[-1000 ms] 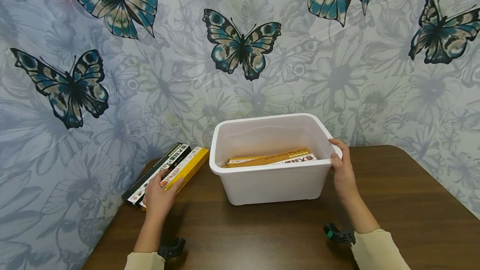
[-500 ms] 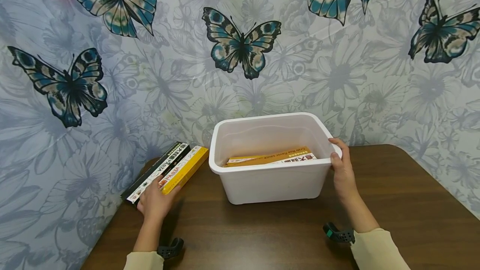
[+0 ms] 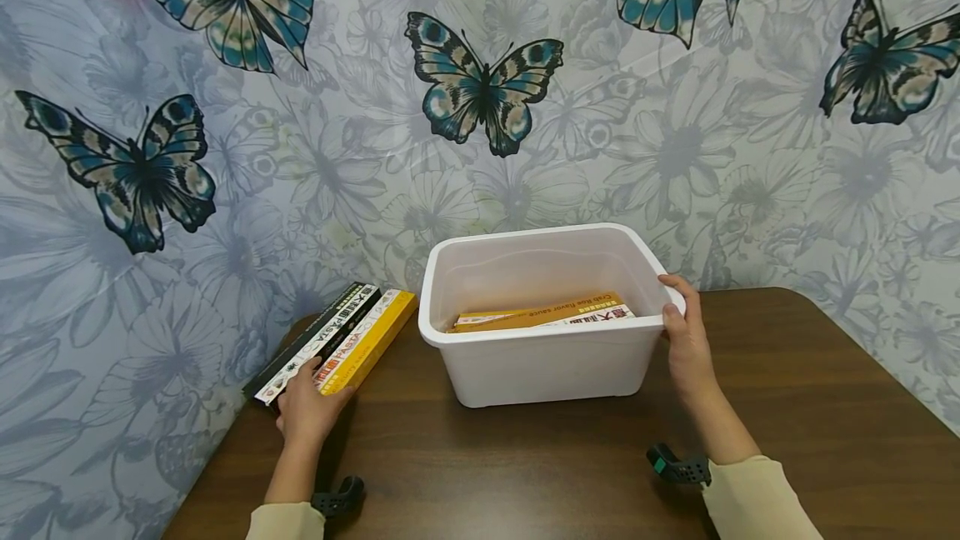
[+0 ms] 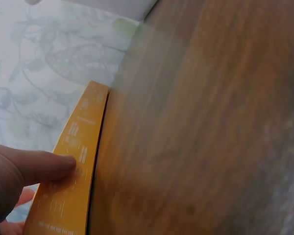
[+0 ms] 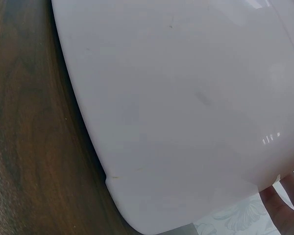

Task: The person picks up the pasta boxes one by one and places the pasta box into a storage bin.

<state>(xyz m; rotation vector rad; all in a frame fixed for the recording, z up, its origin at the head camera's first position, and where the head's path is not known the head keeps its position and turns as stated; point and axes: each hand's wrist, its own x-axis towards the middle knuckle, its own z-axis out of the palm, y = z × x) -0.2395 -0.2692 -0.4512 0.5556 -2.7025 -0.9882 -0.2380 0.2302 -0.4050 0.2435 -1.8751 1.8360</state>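
My left hand grips the near end of a long yellow box with a white printed side, lying on the table to the left. In the left wrist view the thumb presses the box's orange-yellow face, and other fingers show behind it. Right alongside lies a long black box with a white strip of lettering. My right hand holds the right rim of a white plastic bin, thumb outside and fingers over the edge. Inside the bin lie yellow-and-white printed boxes, their lower parts hidden by the front wall.
The brown wooden table stands against a wall covering printed with flowers and butterflies. Its left edge runs close by the black box. Each wrist wears a dark band, the right one with a green patch.
My left hand has slid slightly toward the near end of the yellow box, uncovering more of its top. The right hand and the bin stay in place.
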